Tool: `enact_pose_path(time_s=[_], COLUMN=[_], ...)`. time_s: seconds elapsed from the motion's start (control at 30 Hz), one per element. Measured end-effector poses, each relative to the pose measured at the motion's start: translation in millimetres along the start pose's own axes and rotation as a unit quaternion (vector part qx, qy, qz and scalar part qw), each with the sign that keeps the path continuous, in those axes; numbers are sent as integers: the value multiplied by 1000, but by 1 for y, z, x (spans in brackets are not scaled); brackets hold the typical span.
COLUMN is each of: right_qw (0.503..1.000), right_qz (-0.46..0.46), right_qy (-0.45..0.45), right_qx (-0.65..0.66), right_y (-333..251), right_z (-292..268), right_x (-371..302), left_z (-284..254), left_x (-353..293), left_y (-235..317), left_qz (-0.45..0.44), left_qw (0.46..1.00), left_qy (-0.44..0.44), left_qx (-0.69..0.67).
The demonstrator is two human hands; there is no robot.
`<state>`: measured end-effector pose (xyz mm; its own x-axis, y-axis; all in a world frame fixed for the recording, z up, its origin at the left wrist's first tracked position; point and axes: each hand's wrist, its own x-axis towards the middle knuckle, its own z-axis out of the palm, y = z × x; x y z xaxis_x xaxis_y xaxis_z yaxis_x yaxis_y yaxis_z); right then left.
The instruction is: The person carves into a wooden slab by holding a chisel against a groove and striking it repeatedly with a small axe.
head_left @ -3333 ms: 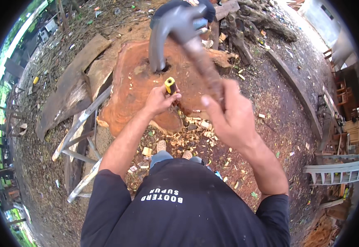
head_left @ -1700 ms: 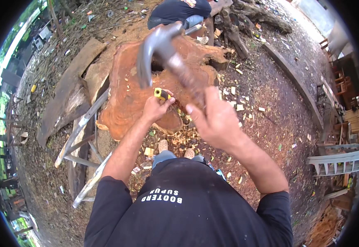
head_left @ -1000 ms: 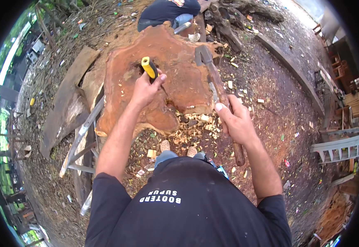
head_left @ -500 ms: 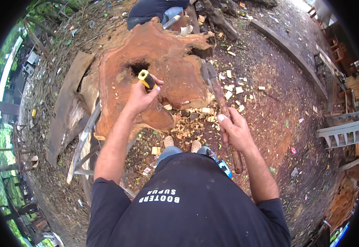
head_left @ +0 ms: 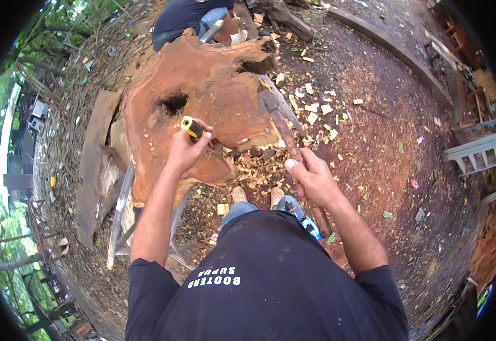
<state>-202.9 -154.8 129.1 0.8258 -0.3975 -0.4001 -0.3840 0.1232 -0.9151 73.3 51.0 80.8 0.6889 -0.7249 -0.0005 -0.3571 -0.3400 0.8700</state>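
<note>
Two hands work at the wood slab point(head_left: 202, 96): left hand point(head_left: 186, 149) grasps a yellow-handled chisel point(head_left: 191, 127); right hand point(head_left: 311, 177) grips a hammer point(head_left: 282, 128).

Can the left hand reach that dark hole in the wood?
Probably yes. The left hand holds a yellow-handled tool just below the hole, with only bare red wood between them.

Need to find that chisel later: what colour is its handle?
Yellow and black handle, held in the left hand; head view.

Chisel point(head_left: 191, 127) blade hidden in left hand point(head_left: 186, 152); co-worker point(head_left: 186, 17) cut off, prob. crouching.
</note>
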Motion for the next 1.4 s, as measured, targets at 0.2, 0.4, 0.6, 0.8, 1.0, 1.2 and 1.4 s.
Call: enact_pose_path(time_s=[0.2, 0.4, 0.6, 0.8, 1.0, 1.2, 1.4], right_qw=[999, 985, 931, 884, 923, 968, 985], right_qz=[17, -63, -282, -158, -191, -157, -93], right_qy=[-7, -3, 11, -111, -76, -27, -5], right_qx=[-31, -162, -232, -425, -325, -195, -143], right_y=[-6, -30, -73, -41, -61, -53, -23], right_z=[-2, -1, 35, 54, 37, 15, 4], right_x=[0, 7, 16, 53, 37, 23, 11], left_z=[12, 16, 14, 20, 20, -17, -29], left_x=[-1, 6, 1, -1, -13, -6, -6], left_y=[-2, -10, -4, -76, -21, 20, 26], left_qz=[-42, -32, 16, 164, -20, 9, -1], left_qw=[998, 995, 989, 965, 988, 991, 994], left_qy=[-16, -2, 21, 48, 0, 25, -9], left_qx=[46, 91, 149, 200, 150, -129, -108])
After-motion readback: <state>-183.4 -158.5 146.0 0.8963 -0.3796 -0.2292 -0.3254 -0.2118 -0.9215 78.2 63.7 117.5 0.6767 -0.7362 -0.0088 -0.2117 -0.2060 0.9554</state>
